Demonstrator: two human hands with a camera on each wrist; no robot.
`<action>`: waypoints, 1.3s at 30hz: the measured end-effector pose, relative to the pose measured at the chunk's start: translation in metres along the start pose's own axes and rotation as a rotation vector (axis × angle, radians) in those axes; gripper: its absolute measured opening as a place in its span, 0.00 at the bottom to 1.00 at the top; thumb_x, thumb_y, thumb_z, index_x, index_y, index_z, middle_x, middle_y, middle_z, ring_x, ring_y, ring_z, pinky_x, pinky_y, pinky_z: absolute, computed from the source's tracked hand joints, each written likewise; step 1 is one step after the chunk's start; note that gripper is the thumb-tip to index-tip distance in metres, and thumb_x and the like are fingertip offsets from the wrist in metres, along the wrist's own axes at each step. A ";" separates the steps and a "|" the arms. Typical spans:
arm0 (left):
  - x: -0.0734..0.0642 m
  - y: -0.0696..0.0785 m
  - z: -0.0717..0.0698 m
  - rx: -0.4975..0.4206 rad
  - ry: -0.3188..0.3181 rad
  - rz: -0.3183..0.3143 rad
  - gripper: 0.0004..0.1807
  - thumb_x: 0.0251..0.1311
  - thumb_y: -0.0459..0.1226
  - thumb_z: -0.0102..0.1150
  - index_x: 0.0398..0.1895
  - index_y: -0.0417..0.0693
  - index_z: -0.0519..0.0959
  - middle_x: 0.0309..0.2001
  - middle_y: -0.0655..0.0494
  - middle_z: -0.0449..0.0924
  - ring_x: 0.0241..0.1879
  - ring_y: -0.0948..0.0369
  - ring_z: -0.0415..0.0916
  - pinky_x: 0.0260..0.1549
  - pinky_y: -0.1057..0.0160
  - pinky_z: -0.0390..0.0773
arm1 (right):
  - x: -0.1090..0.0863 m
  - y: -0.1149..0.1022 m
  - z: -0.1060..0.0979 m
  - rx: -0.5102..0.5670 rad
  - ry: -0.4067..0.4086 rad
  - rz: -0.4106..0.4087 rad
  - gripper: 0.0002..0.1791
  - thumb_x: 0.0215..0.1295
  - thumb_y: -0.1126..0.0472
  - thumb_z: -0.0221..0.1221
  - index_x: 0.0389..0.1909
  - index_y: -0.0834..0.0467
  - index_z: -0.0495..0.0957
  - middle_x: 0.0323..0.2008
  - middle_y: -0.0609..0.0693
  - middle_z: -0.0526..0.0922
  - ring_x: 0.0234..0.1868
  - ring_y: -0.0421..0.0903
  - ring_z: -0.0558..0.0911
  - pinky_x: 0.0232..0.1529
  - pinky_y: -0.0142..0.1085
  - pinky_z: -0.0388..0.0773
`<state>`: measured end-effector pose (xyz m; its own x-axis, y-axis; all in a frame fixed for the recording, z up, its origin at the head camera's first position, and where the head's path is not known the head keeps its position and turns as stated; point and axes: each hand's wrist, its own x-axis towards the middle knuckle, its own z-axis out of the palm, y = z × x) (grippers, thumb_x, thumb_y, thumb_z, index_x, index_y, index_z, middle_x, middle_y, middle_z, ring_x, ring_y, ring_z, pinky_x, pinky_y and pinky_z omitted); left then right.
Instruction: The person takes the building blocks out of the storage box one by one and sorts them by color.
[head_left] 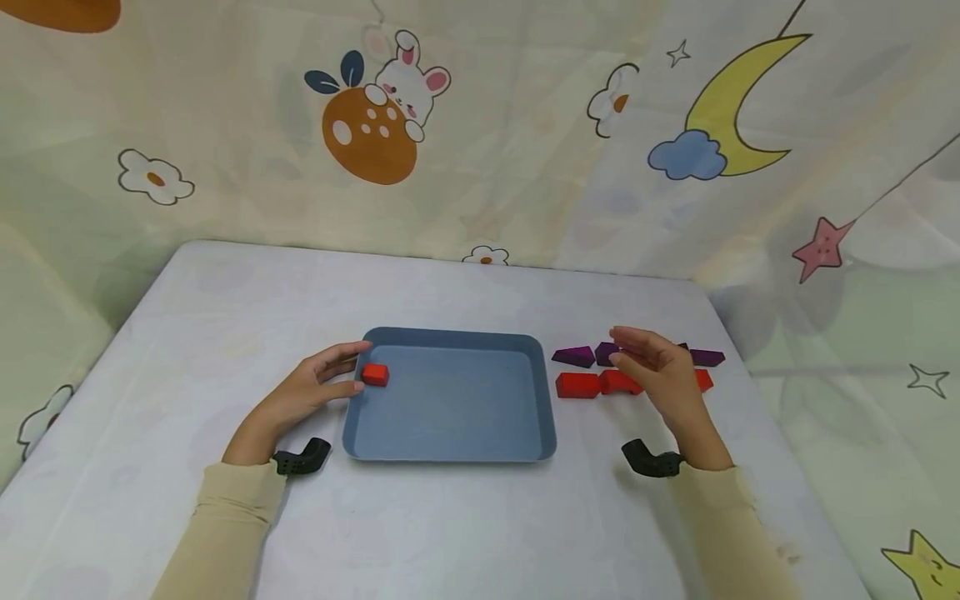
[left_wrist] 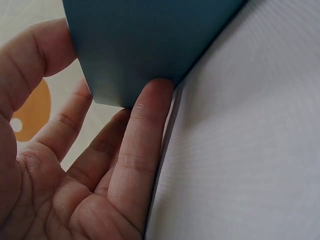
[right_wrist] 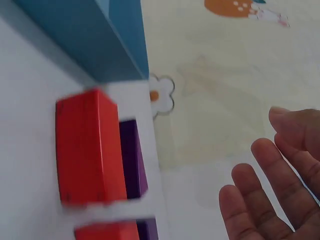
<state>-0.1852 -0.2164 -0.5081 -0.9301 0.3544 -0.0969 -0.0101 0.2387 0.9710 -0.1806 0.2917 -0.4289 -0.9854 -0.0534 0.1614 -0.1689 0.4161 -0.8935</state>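
Note:
My left hand (head_left: 315, 379) holds the blue-grey tray (head_left: 450, 452) at its left side, near the far left corner. In the left wrist view the thumb (left_wrist: 57, 47) bends onto the rim, and a lower finger (left_wrist: 152, 107) presses the outer wall (left_wrist: 130, 50). One small red block (head_left: 376, 375) sits inside the tray, right beside that hand. My right hand (head_left: 663, 375) hovers over the blocks right of the tray, fingers loosely bent, nothing between them. Beneath it lie red blocks (head_left: 577, 385) in a near row and purple blocks (head_left: 573, 357) behind, partly hidden by the hand.
A white-covered table (head_left: 442, 533) carries everything. Behind it hangs a patterned cloth backdrop (head_left: 510, 142). The tray's right wall stands close to the nearest red block (right_wrist: 82, 150) and purple block (right_wrist: 132, 160). Black wrist mounts (head_left: 303, 457) sit on both arms.

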 end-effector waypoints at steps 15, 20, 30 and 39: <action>0.001 0.000 -0.001 -0.012 -0.001 0.005 0.37 0.72 0.32 0.67 0.81 0.37 0.66 0.81 0.36 0.63 0.79 0.35 0.60 0.74 0.35 0.62 | 0.035 -0.023 0.069 0.126 -0.247 -0.073 0.22 0.73 0.74 0.65 0.66 0.73 0.79 0.64 0.71 0.82 0.61 0.46 0.86 0.59 0.29 0.81; 0.002 -0.002 -0.002 -0.012 -0.004 0.005 0.37 0.72 0.33 0.67 0.81 0.38 0.66 0.81 0.37 0.63 0.80 0.35 0.59 0.74 0.35 0.62 | 0.043 -0.032 0.091 0.137 -0.312 -0.094 0.22 0.71 0.75 0.66 0.64 0.72 0.80 0.62 0.69 0.83 0.61 0.56 0.86 0.60 0.31 0.81; 0.004 -0.003 -0.002 -0.008 -0.005 -0.008 0.37 0.72 0.35 0.68 0.82 0.40 0.66 0.82 0.39 0.62 0.80 0.37 0.60 0.74 0.37 0.63 | 0.055 -0.035 0.141 0.148 -0.448 -0.100 0.20 0.72 0.73 0.67 0.63 0.71 0.82 0.62 0.65 0.86 0.63 0.61 0.85 0.62 0.36 0.82; 0.004 -0.004 -0.003 -0.016 -0.001 0.007 0.37 0.72 0.32 0.67 0.81 0.38 0.66 0.81 0.37 0.62 0.79 0.36 0.61 0.74 0.36 0.63 | 0.058 -0.037 0.191 0.173 -0.572 -0.099 0.21 0.72 0.73 0.67 0.64 0.71 0.81 0.62 0.65 0.85 0.65 0.63 0.83 0.65 0.44 0.81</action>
<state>-0.1899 -0.2183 -0.5119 -0.9298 0.3568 -0.0903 -0.0095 0.2220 0.9750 -0.2354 0.0998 -0.4667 -0.8109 -0.5839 0.0389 -0.2134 0.2330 -0.9488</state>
